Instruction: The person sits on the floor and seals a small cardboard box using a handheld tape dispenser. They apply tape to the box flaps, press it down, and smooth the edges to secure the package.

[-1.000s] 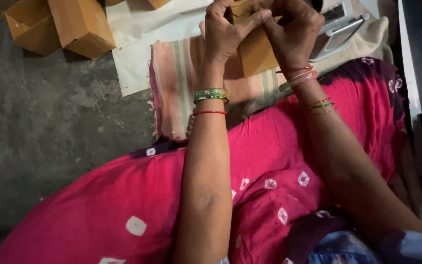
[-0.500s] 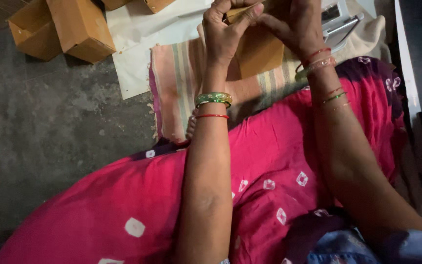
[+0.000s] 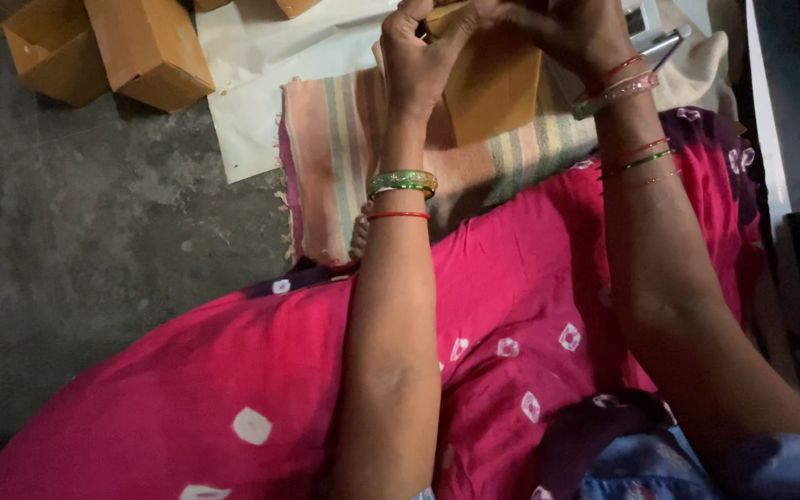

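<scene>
While both arms stretch forward over the pink dotted cloth (image 3: 261,370) on the lap, the left hand (image 3: 418,46) and the right hand (image 3: 571,32) meet on a flat brown cardboard piece (image 3: 493,88), and compared with a moment back they now sit higher, right at the top edge of the view. The left hand's fingers curl around the cardboard's near left edge, thumb pressed against it; the right hand closes over its upper right corner, though the fingertips run out of view. So the cardboard is gripped from both sides, held up above the striped woven mat (image 3: 344,148), which lies beyond the lap. Since a second ago the cardboard has been lifted further off that mat, so the folding work looks to be in mid-stride. Left of the mat lies a white sheet (image 3: 252,83), and further left two folded brown cardboard boxes (image 3: 113,51) rest on the grey concrete floor (image 3: 94,241).
</scene>
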